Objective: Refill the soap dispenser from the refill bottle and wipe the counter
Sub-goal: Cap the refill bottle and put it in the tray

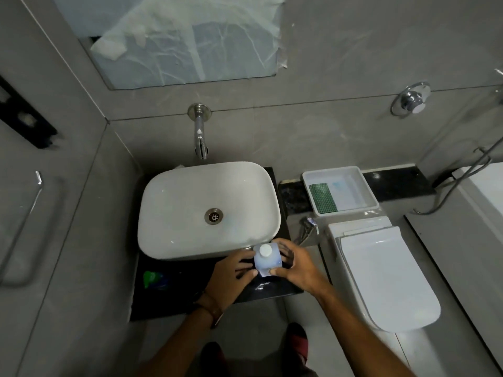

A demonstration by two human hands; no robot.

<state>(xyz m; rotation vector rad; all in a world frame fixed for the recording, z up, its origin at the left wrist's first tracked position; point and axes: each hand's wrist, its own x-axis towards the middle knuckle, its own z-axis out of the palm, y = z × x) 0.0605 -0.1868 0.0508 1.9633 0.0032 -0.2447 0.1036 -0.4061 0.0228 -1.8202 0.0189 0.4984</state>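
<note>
Clearly opening comes first: low centre, left hand [231, 270] and right hand [295, 263] both clasp the capped bottle [266, 259]; next, probably unscrew its white cap [265, 250].

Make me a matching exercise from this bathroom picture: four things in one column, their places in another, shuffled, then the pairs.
Things:
1. pale blue translucent bottle with white cap
2. green mesh scrub pad
3. chrome wall tap
4. green and blue plastic item

Places:
A. in the white tray
B. above the white basin
C. between both hands
D. on the black counter, left of the hands

Pairs: 1-C, 2-A, 3-B, 4-D
</note>
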